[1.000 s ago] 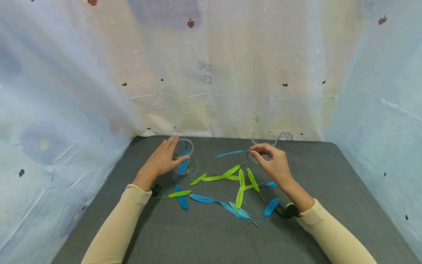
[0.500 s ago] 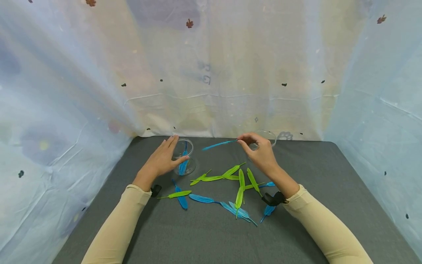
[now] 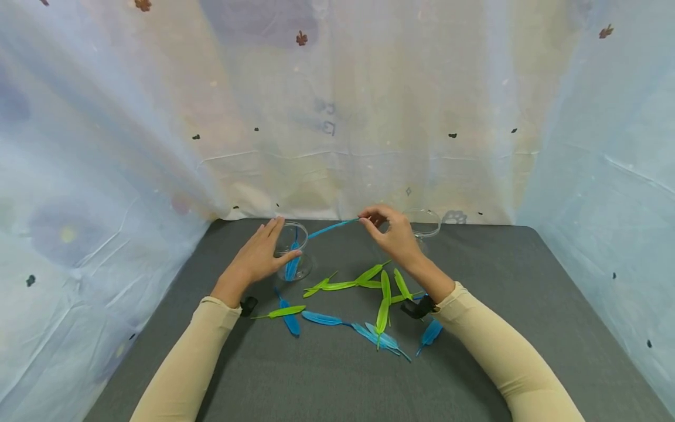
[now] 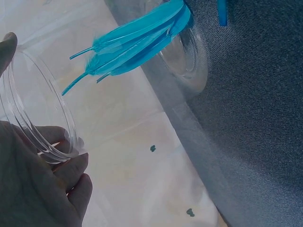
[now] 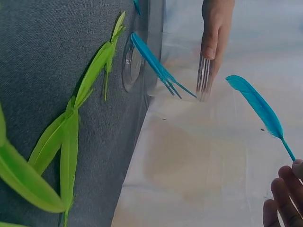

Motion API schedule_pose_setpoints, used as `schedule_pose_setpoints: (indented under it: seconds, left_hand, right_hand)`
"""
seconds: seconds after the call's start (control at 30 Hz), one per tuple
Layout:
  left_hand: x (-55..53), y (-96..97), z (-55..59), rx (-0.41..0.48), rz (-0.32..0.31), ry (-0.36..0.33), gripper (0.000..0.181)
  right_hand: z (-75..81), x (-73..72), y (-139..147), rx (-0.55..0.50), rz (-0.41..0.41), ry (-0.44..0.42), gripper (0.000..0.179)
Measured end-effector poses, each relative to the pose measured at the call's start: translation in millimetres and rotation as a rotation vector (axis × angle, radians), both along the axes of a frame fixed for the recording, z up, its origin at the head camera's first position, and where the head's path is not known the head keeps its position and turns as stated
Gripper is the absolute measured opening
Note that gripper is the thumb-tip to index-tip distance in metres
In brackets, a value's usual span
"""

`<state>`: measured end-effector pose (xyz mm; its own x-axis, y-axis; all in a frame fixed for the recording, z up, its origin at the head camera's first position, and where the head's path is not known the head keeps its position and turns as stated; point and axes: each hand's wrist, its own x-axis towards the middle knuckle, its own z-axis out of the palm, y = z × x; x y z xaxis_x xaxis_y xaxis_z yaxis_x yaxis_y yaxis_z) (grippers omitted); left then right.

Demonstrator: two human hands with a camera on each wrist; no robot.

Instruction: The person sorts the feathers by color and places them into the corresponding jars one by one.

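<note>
My left hand (image 3: 253, 258) grips the rim of a clear, upright jar (image 4: 71, 135), thumb on the near side and fingers on the far side. Blue feathers (image 4: 137, 42) stand inside that jar with their quills up. My right hand (image 3: 394, 234) pinches the quill end of another blue feather (image 5: 258, 106) between thumb and fingertips. That feather is above the table, and its vaned end points left to beside the jar's rim in the head view. Whether it touches the rim cannot be told.
A second clear jar (image 3: 437, 231) stands behind my right hand, partly hidden. Several green feathers (image 3: 338, 286) and several blue feathers (image 3: 321, 318) lie on the grey table (image 3: 337, 387), some overlapping. A patterned curtain (image 3: 369, 88) hangs along the table's back edge.
My right hand has moved left and slightly away, carrying the blue feather from near the second jar to beside the left jar. My left hand stays on its jar.
</note>
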<state>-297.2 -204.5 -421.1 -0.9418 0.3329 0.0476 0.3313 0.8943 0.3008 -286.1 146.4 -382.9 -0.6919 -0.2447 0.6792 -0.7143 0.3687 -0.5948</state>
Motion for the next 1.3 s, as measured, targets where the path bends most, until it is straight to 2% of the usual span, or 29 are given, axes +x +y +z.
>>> schedule_pose_setpoints:
  seconds: [0.43,0.77,1.3]
  left_hand:
    - [1.5,1.0,3.2,0.005,0.002,0.000,0.113]
    - [1.0,0.7,1.7,-0.003,0.001,0.015,0.112]
    - [1.0,-0.4,1.3,-0.003,-0.009,0.013,0.113]
  right_hand:
    - [-1.6,-20.6,-31,0.063,0.049,-0.028,0.011]
    - [-10.6,-31.1,-53,0.137,0.073,-0.061,0.013]
    - [-12.5,-33.6,-82,0.223,0.071,-0.080,0.015]
